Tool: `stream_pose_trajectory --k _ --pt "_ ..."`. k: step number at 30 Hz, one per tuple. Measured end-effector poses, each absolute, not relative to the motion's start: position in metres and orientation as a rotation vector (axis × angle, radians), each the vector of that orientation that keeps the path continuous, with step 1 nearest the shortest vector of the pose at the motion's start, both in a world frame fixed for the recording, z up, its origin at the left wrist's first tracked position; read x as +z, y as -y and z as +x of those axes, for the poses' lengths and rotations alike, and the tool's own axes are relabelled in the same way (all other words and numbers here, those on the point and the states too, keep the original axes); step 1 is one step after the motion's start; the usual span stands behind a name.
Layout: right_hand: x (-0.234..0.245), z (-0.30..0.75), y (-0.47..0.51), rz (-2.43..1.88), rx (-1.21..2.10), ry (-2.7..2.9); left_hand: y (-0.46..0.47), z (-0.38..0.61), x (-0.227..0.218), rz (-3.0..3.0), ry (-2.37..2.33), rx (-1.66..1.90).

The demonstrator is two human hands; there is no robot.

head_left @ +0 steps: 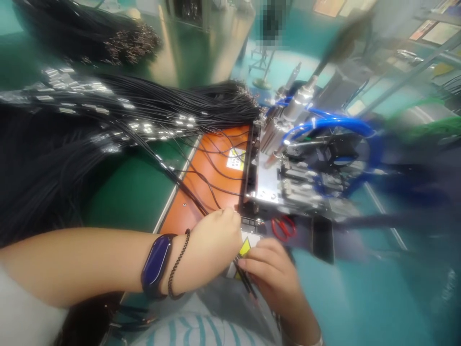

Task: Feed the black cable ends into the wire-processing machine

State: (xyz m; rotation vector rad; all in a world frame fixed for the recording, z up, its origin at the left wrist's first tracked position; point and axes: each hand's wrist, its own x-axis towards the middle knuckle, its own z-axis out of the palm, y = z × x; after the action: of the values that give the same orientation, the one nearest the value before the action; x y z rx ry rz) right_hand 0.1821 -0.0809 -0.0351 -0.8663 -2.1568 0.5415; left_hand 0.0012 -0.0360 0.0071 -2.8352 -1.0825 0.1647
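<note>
Hands, 2: left hand (214, 247) curled over black cable (246, 283), 1 run seen, which was pinched in right hand (270, 274) fingers (254, 254) | black cable bundles (187, 103), 2, lay beyond | red-handled scissors (284, 228), 1 pair, lay just beyond the right hand

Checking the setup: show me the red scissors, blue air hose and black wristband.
Red scissors (279, 229), head view, handle loop.
Blue air hose (326, 122), head view, upper curve.
Black wristband (156, 265), head view, band's face.

Our wire bundle (173, 108) lies left of the crimping machine (306, 163), with a second bundle (118, 43) behind it. Its strands cross a mat (219, 163) on the bench (129, 202). Our left hand (216, 245) and right hand (270, 276) sit before the machine, scissors (284, 228) just beside them on the right.
</note>
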Motion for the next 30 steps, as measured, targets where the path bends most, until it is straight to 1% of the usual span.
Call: stream_pose_trajectory --k 13,23,26,30 --pt "-0.035 0.177 0.08 -0.836 0.582 2.119 0.044 0.003 0.001 -2.718 1.105 0.107" --pt "-0.041 0.18 0.078 -0.858 0.595 2.065 0.032 0.002 0.006 -2.813 1.115 0.122" --pt "-0.04 0.179 0.073 -0.949 0.585 1.965 0.019 0.0 0.01 -2.831 1.166 0.068" --pt "-0.036 0.175 0.066 -1.129 0.482 1.819 0.006 -0.002 0.01 -2.844 1.225 -0.032"
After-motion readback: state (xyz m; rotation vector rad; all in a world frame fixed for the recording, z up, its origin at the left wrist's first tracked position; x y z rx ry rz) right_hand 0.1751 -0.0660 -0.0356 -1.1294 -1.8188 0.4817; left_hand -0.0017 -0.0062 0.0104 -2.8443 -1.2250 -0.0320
